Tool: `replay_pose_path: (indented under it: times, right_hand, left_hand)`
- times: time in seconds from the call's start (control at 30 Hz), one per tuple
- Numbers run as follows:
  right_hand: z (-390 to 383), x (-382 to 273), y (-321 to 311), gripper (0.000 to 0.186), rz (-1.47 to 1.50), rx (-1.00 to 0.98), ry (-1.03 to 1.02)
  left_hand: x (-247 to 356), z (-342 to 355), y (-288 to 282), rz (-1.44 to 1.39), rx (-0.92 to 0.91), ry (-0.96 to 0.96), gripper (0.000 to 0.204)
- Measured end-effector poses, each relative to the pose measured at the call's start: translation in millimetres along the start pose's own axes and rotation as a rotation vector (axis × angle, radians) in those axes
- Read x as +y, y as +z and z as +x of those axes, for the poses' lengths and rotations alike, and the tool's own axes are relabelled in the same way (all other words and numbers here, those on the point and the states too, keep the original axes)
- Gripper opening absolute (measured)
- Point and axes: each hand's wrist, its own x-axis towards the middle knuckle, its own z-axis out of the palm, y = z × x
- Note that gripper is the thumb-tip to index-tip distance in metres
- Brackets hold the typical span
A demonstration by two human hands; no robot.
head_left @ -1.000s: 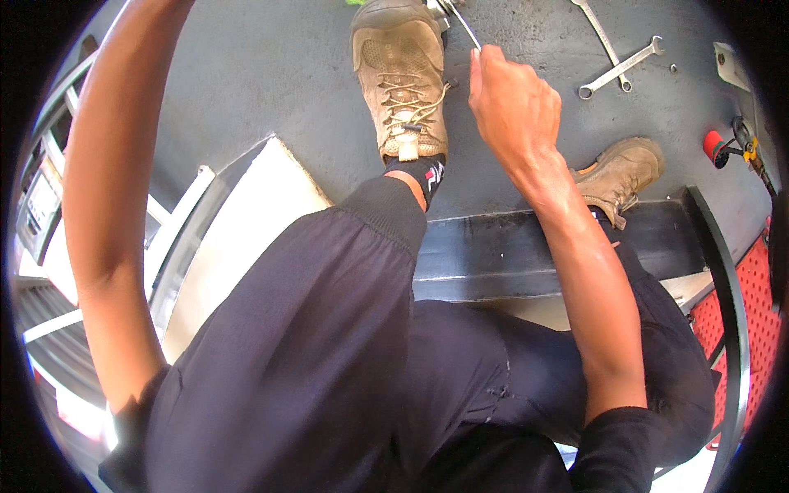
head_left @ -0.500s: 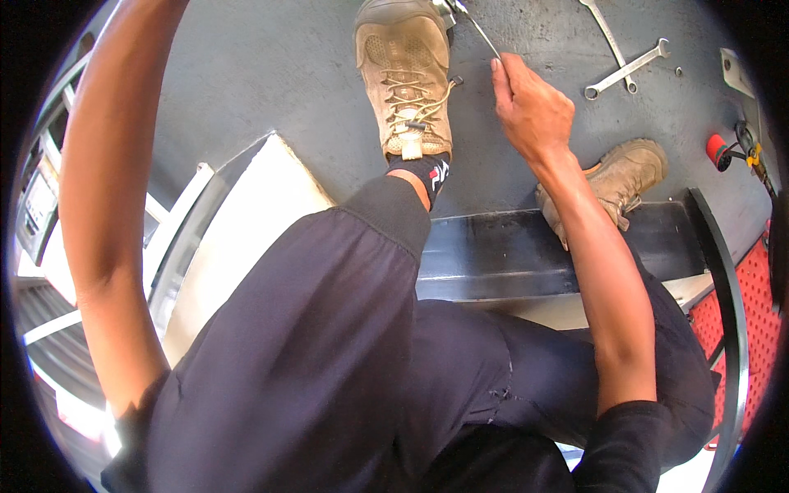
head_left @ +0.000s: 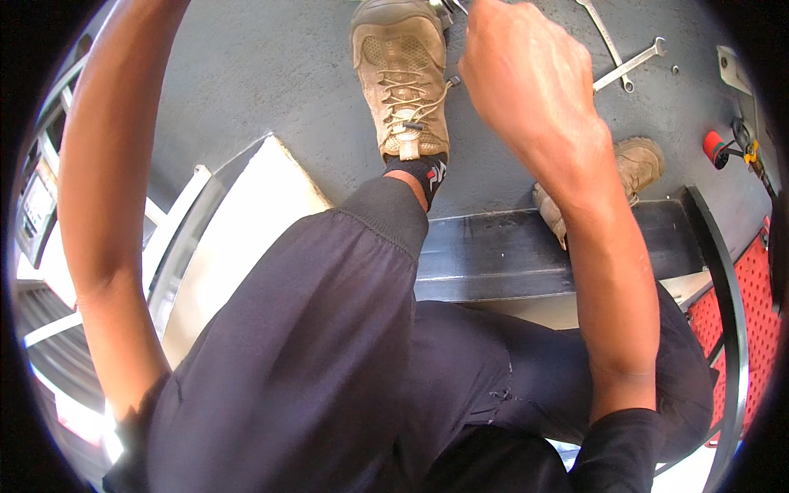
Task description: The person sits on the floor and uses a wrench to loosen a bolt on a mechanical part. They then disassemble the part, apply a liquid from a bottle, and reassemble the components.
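Observation:
My right hand (head_left: pixel 530 82) is closed at the top centre around a thin silver tool (head_left: pixel 460 6), most of which it hides. Just beyond the toe of my tan laced shoe (head_left: pixel 403 90), a silver metal fitting (head_left: pixel 440 12) shows partly. My left forearm (head_left: pixel 111 214) rises along the left side; that hand lies past the top edge, out of sight. To the right of my fist, two crossed combination wrenches (head_left: pixel 625 70) lie on the grey floor (head_left: pixel 230 82), with a small nut-like piece (head_left: pixel 675 69) beside them.
A dark metal step edge (head_left: pixel 493 255) crosses under my other shoe (head_left: pixel 637 164). A pale panel (head_left: pixel 230 246) and white rails (head_left: pixel 177 214) are at left. A curved black bar (head_left: pixel 731 329), red perforated sheet (head_left: pixel 748 287) and red-and-black cylinder (head_left: pixel 715 148) with tools stand at right.
My right hand, after shifting slightly right, has moved up and nearer the camera, now covering most of the tool's shaft and part of the wrenches. My left arm is nearly unchanged.

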Motion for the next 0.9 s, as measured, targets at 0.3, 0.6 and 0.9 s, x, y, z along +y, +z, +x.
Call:
replay_pose_path:
  times: [0.3, 0.6, 0.9]
  right_hand:
    - [2.1, 0.4, 52.9, 0.030, -0.150, 0.356, -0.145]
    - [24.8, 73.3, 150.0, 0.019, -0.184, 0.458, -0.065]
    - [3.0, 75.9, 119.0, 0.024, -0.065, 0.399, -0.105]
  left_hand:
    - [-8.7, -13.1, 9.4, -0.110, -0.002, 0.021, 0.024]
    - [-39.5, -2.4, -0.2, -0.130, -0.016, 0.080, 0.026]
    - [-23.9, -5.4, -8.7, -0.128, -0.001, 0.046, 0.026]
